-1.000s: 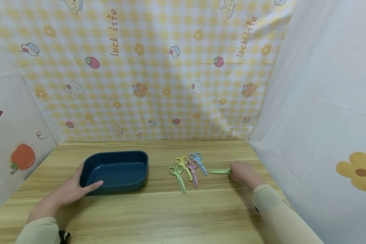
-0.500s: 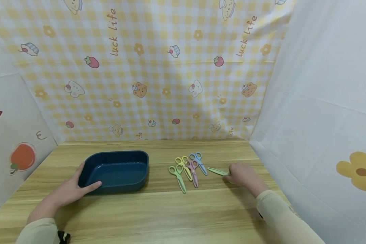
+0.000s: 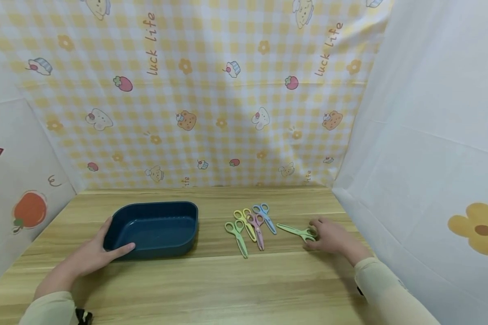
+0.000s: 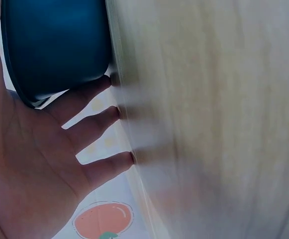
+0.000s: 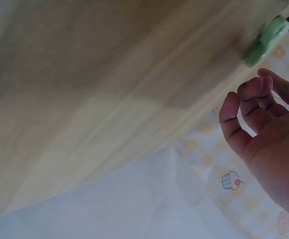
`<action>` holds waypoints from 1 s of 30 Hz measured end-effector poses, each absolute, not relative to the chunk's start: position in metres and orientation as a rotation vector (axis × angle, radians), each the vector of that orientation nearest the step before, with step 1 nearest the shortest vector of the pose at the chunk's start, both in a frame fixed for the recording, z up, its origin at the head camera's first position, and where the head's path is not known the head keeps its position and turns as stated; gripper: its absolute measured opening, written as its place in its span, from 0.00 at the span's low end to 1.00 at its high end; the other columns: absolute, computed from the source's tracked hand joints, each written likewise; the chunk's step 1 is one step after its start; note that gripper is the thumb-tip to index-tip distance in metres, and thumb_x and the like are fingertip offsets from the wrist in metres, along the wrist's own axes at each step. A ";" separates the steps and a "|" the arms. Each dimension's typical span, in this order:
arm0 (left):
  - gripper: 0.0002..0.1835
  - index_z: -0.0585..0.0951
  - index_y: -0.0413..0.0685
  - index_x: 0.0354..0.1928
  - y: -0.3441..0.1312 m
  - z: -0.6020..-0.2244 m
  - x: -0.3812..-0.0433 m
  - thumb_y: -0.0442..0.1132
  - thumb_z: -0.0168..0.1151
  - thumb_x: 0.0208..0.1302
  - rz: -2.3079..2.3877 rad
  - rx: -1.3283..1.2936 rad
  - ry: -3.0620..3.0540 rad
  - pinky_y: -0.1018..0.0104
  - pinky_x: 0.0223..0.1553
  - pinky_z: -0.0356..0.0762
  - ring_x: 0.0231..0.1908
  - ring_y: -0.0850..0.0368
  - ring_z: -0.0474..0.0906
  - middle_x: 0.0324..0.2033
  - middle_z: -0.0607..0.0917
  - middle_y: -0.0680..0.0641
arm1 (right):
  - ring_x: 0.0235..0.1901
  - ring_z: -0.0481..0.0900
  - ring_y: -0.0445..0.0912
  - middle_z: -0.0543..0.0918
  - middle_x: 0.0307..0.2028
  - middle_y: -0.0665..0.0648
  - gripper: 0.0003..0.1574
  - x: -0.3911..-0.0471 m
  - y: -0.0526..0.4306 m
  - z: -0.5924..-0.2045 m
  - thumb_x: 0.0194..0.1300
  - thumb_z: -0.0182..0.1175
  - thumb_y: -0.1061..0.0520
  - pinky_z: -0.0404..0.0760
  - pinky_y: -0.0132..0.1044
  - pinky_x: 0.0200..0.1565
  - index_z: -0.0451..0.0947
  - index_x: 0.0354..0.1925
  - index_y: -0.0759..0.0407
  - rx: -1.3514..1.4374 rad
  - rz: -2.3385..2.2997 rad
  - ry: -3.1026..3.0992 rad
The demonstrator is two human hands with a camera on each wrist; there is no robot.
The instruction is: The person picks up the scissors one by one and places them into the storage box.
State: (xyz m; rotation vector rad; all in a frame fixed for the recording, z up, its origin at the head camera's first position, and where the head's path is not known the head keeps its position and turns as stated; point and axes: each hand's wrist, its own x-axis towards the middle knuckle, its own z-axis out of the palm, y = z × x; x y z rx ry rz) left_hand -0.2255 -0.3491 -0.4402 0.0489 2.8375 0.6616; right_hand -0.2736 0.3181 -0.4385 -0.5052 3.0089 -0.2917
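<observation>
My left hand (image 3: 85, 261) rests spread against the left end of a dark blue rectangular basin (image 3: 164, 252), its thumb over the near rim. In the left wrist view, three straight fingertips touch the table beside the basin wall (image 4: 57, 45). On the right, my right hand (image 3: 331, 237) is just beside the handles of light green scissors (image 3: 294, 230) lying flat, blades pointing left. Its fingers are loosely bent and hold nothing; the right wrist view shows them apart from the green handle (image 5: 269, 37).
Between basin and right hand lie more scissors: a green pair (image 3: 241, 243), a yellow pair (image 3: 250, 229), a pink pair (image 3: 259, 234) overlapping the yellow, and a blue pair (image 3: 270, 223). A checked cloth (image 3: 211, 149) hangs behind the wooden table (image 3: 211, 289).
My right hand has laid the light green scissors down, let go of them and drawn back slightly right. The blades turned a little toward the back. The left hand has hardly moved.
</observation>
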 end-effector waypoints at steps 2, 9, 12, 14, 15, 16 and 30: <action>0.67 0.19 0.37 0.80 -0.349 -0.440 -0.226 0.74 0.51 0.74 0.664 0.047 2.830 0.20 0.56 0.73 0.64 0.07 0.66 0.72 0.48 0.07 | 0.42 0.83 0.51 0.83 0.48 0.60 0.44 -0.274 0.323 -0.442 0.60 0.77 0.34 0.86 0.52 0.47 0.81 0.58 0.66 -0.501 -0.340 3.006; 0.67 0.19 0.38 0.80 -0.350 -0.441 -0.226 0.75 0.51 0.73 0.667 0.038 2.833 0.20 0.55 0.73 0.64 0.07 0.65 0.72 0.49 0.07 | 0.36 0.77 0.43 0.80 0.41 0.53 0.39 -0.276 0.330 -0.447 0.60 0.78 0.36 0.81 0.42 0.41 0.85 0.51 0.67 -0.500 -0.427 2.997; 0.68 0.20 0.38 0.81 -0.350 -0.441 -0.225 0.75 0.51 0.73 0.653 0.036 2.835 0.21 0.55 0.74 0.63 0.07 0.68 0.71 0.51 0.06 | 0.36 0.76 0.44 0.80 0.40 0.53 0.38 -0.276 0.330 -0.448 0.59 0.78 0.37 0.80 0.41 0.40 0.85 0.51 0.67 -0.487 -0.445 2.994; 0.68 0.20 0.38 0.81 -0.349 -0.441 -0.225 0.75 0.51 0.73 0.648 0.034 2.833 0.21 0.54 0.75 0.63 0.08 0.68 0.71 0.52 0.06 | 0.35 0.76 0.43 0.80 0.39 0.53 0.36 -0.276 0.331 -0.450 0.59 0.79 0.37 0.79 0.40 0.39 0.85 0.49 0.66 -0.478 -0.451 2.997; 0.68 0.20 0.37 0.81 -0.349 -0.441 -0.224 0.76 0.51 0.73 0.646 0.030 2.832 0.22 0.54 0.75 0.63 0.08 0.69 0.71 0.52 0.06 | 0.34 0.76 0.43 0.80 0.39 0.52 0.35 -0.277 0.331 -0.450 0.59 0.79 0.37 0.79 0.40 0.39 0.85 0.48 0.65 -0.473 -0.451 3.002; 0.68 0.20 0.37 0.81 -0.348 -0.441 -0.224 0.76 0.51 0.73 0.647 0.027 2.833 0.22 0.54 0.75 0.63 0.08 0.69 0.71 0.52 0.06 | 0.34 0.76 0.43 0.81 0.39 0.52 0.34 -0.277 0.331 -0.450 0.59 0.79 0.38 0.79 0.40 0.38 0.86 0.48 0.65 -0.474 -0.449 3.007; 0.69 0.22 0.37 0.81 -0.346 -0.437 -0.222 0.77 0.52 0.71 0.648 0.010 2.831 0.23 0.53 0.76 0.62 0.09 0.70 0.70 0.53 0.06 | 0.33 0.77 0.44 0.88 0.43 0.58 0.40 -0.279 0.327 -0.445 0.56 0.79 0.38 0.81 0.42 0.36 0.86 0.54 0.68 -0.504 -0.383 3.107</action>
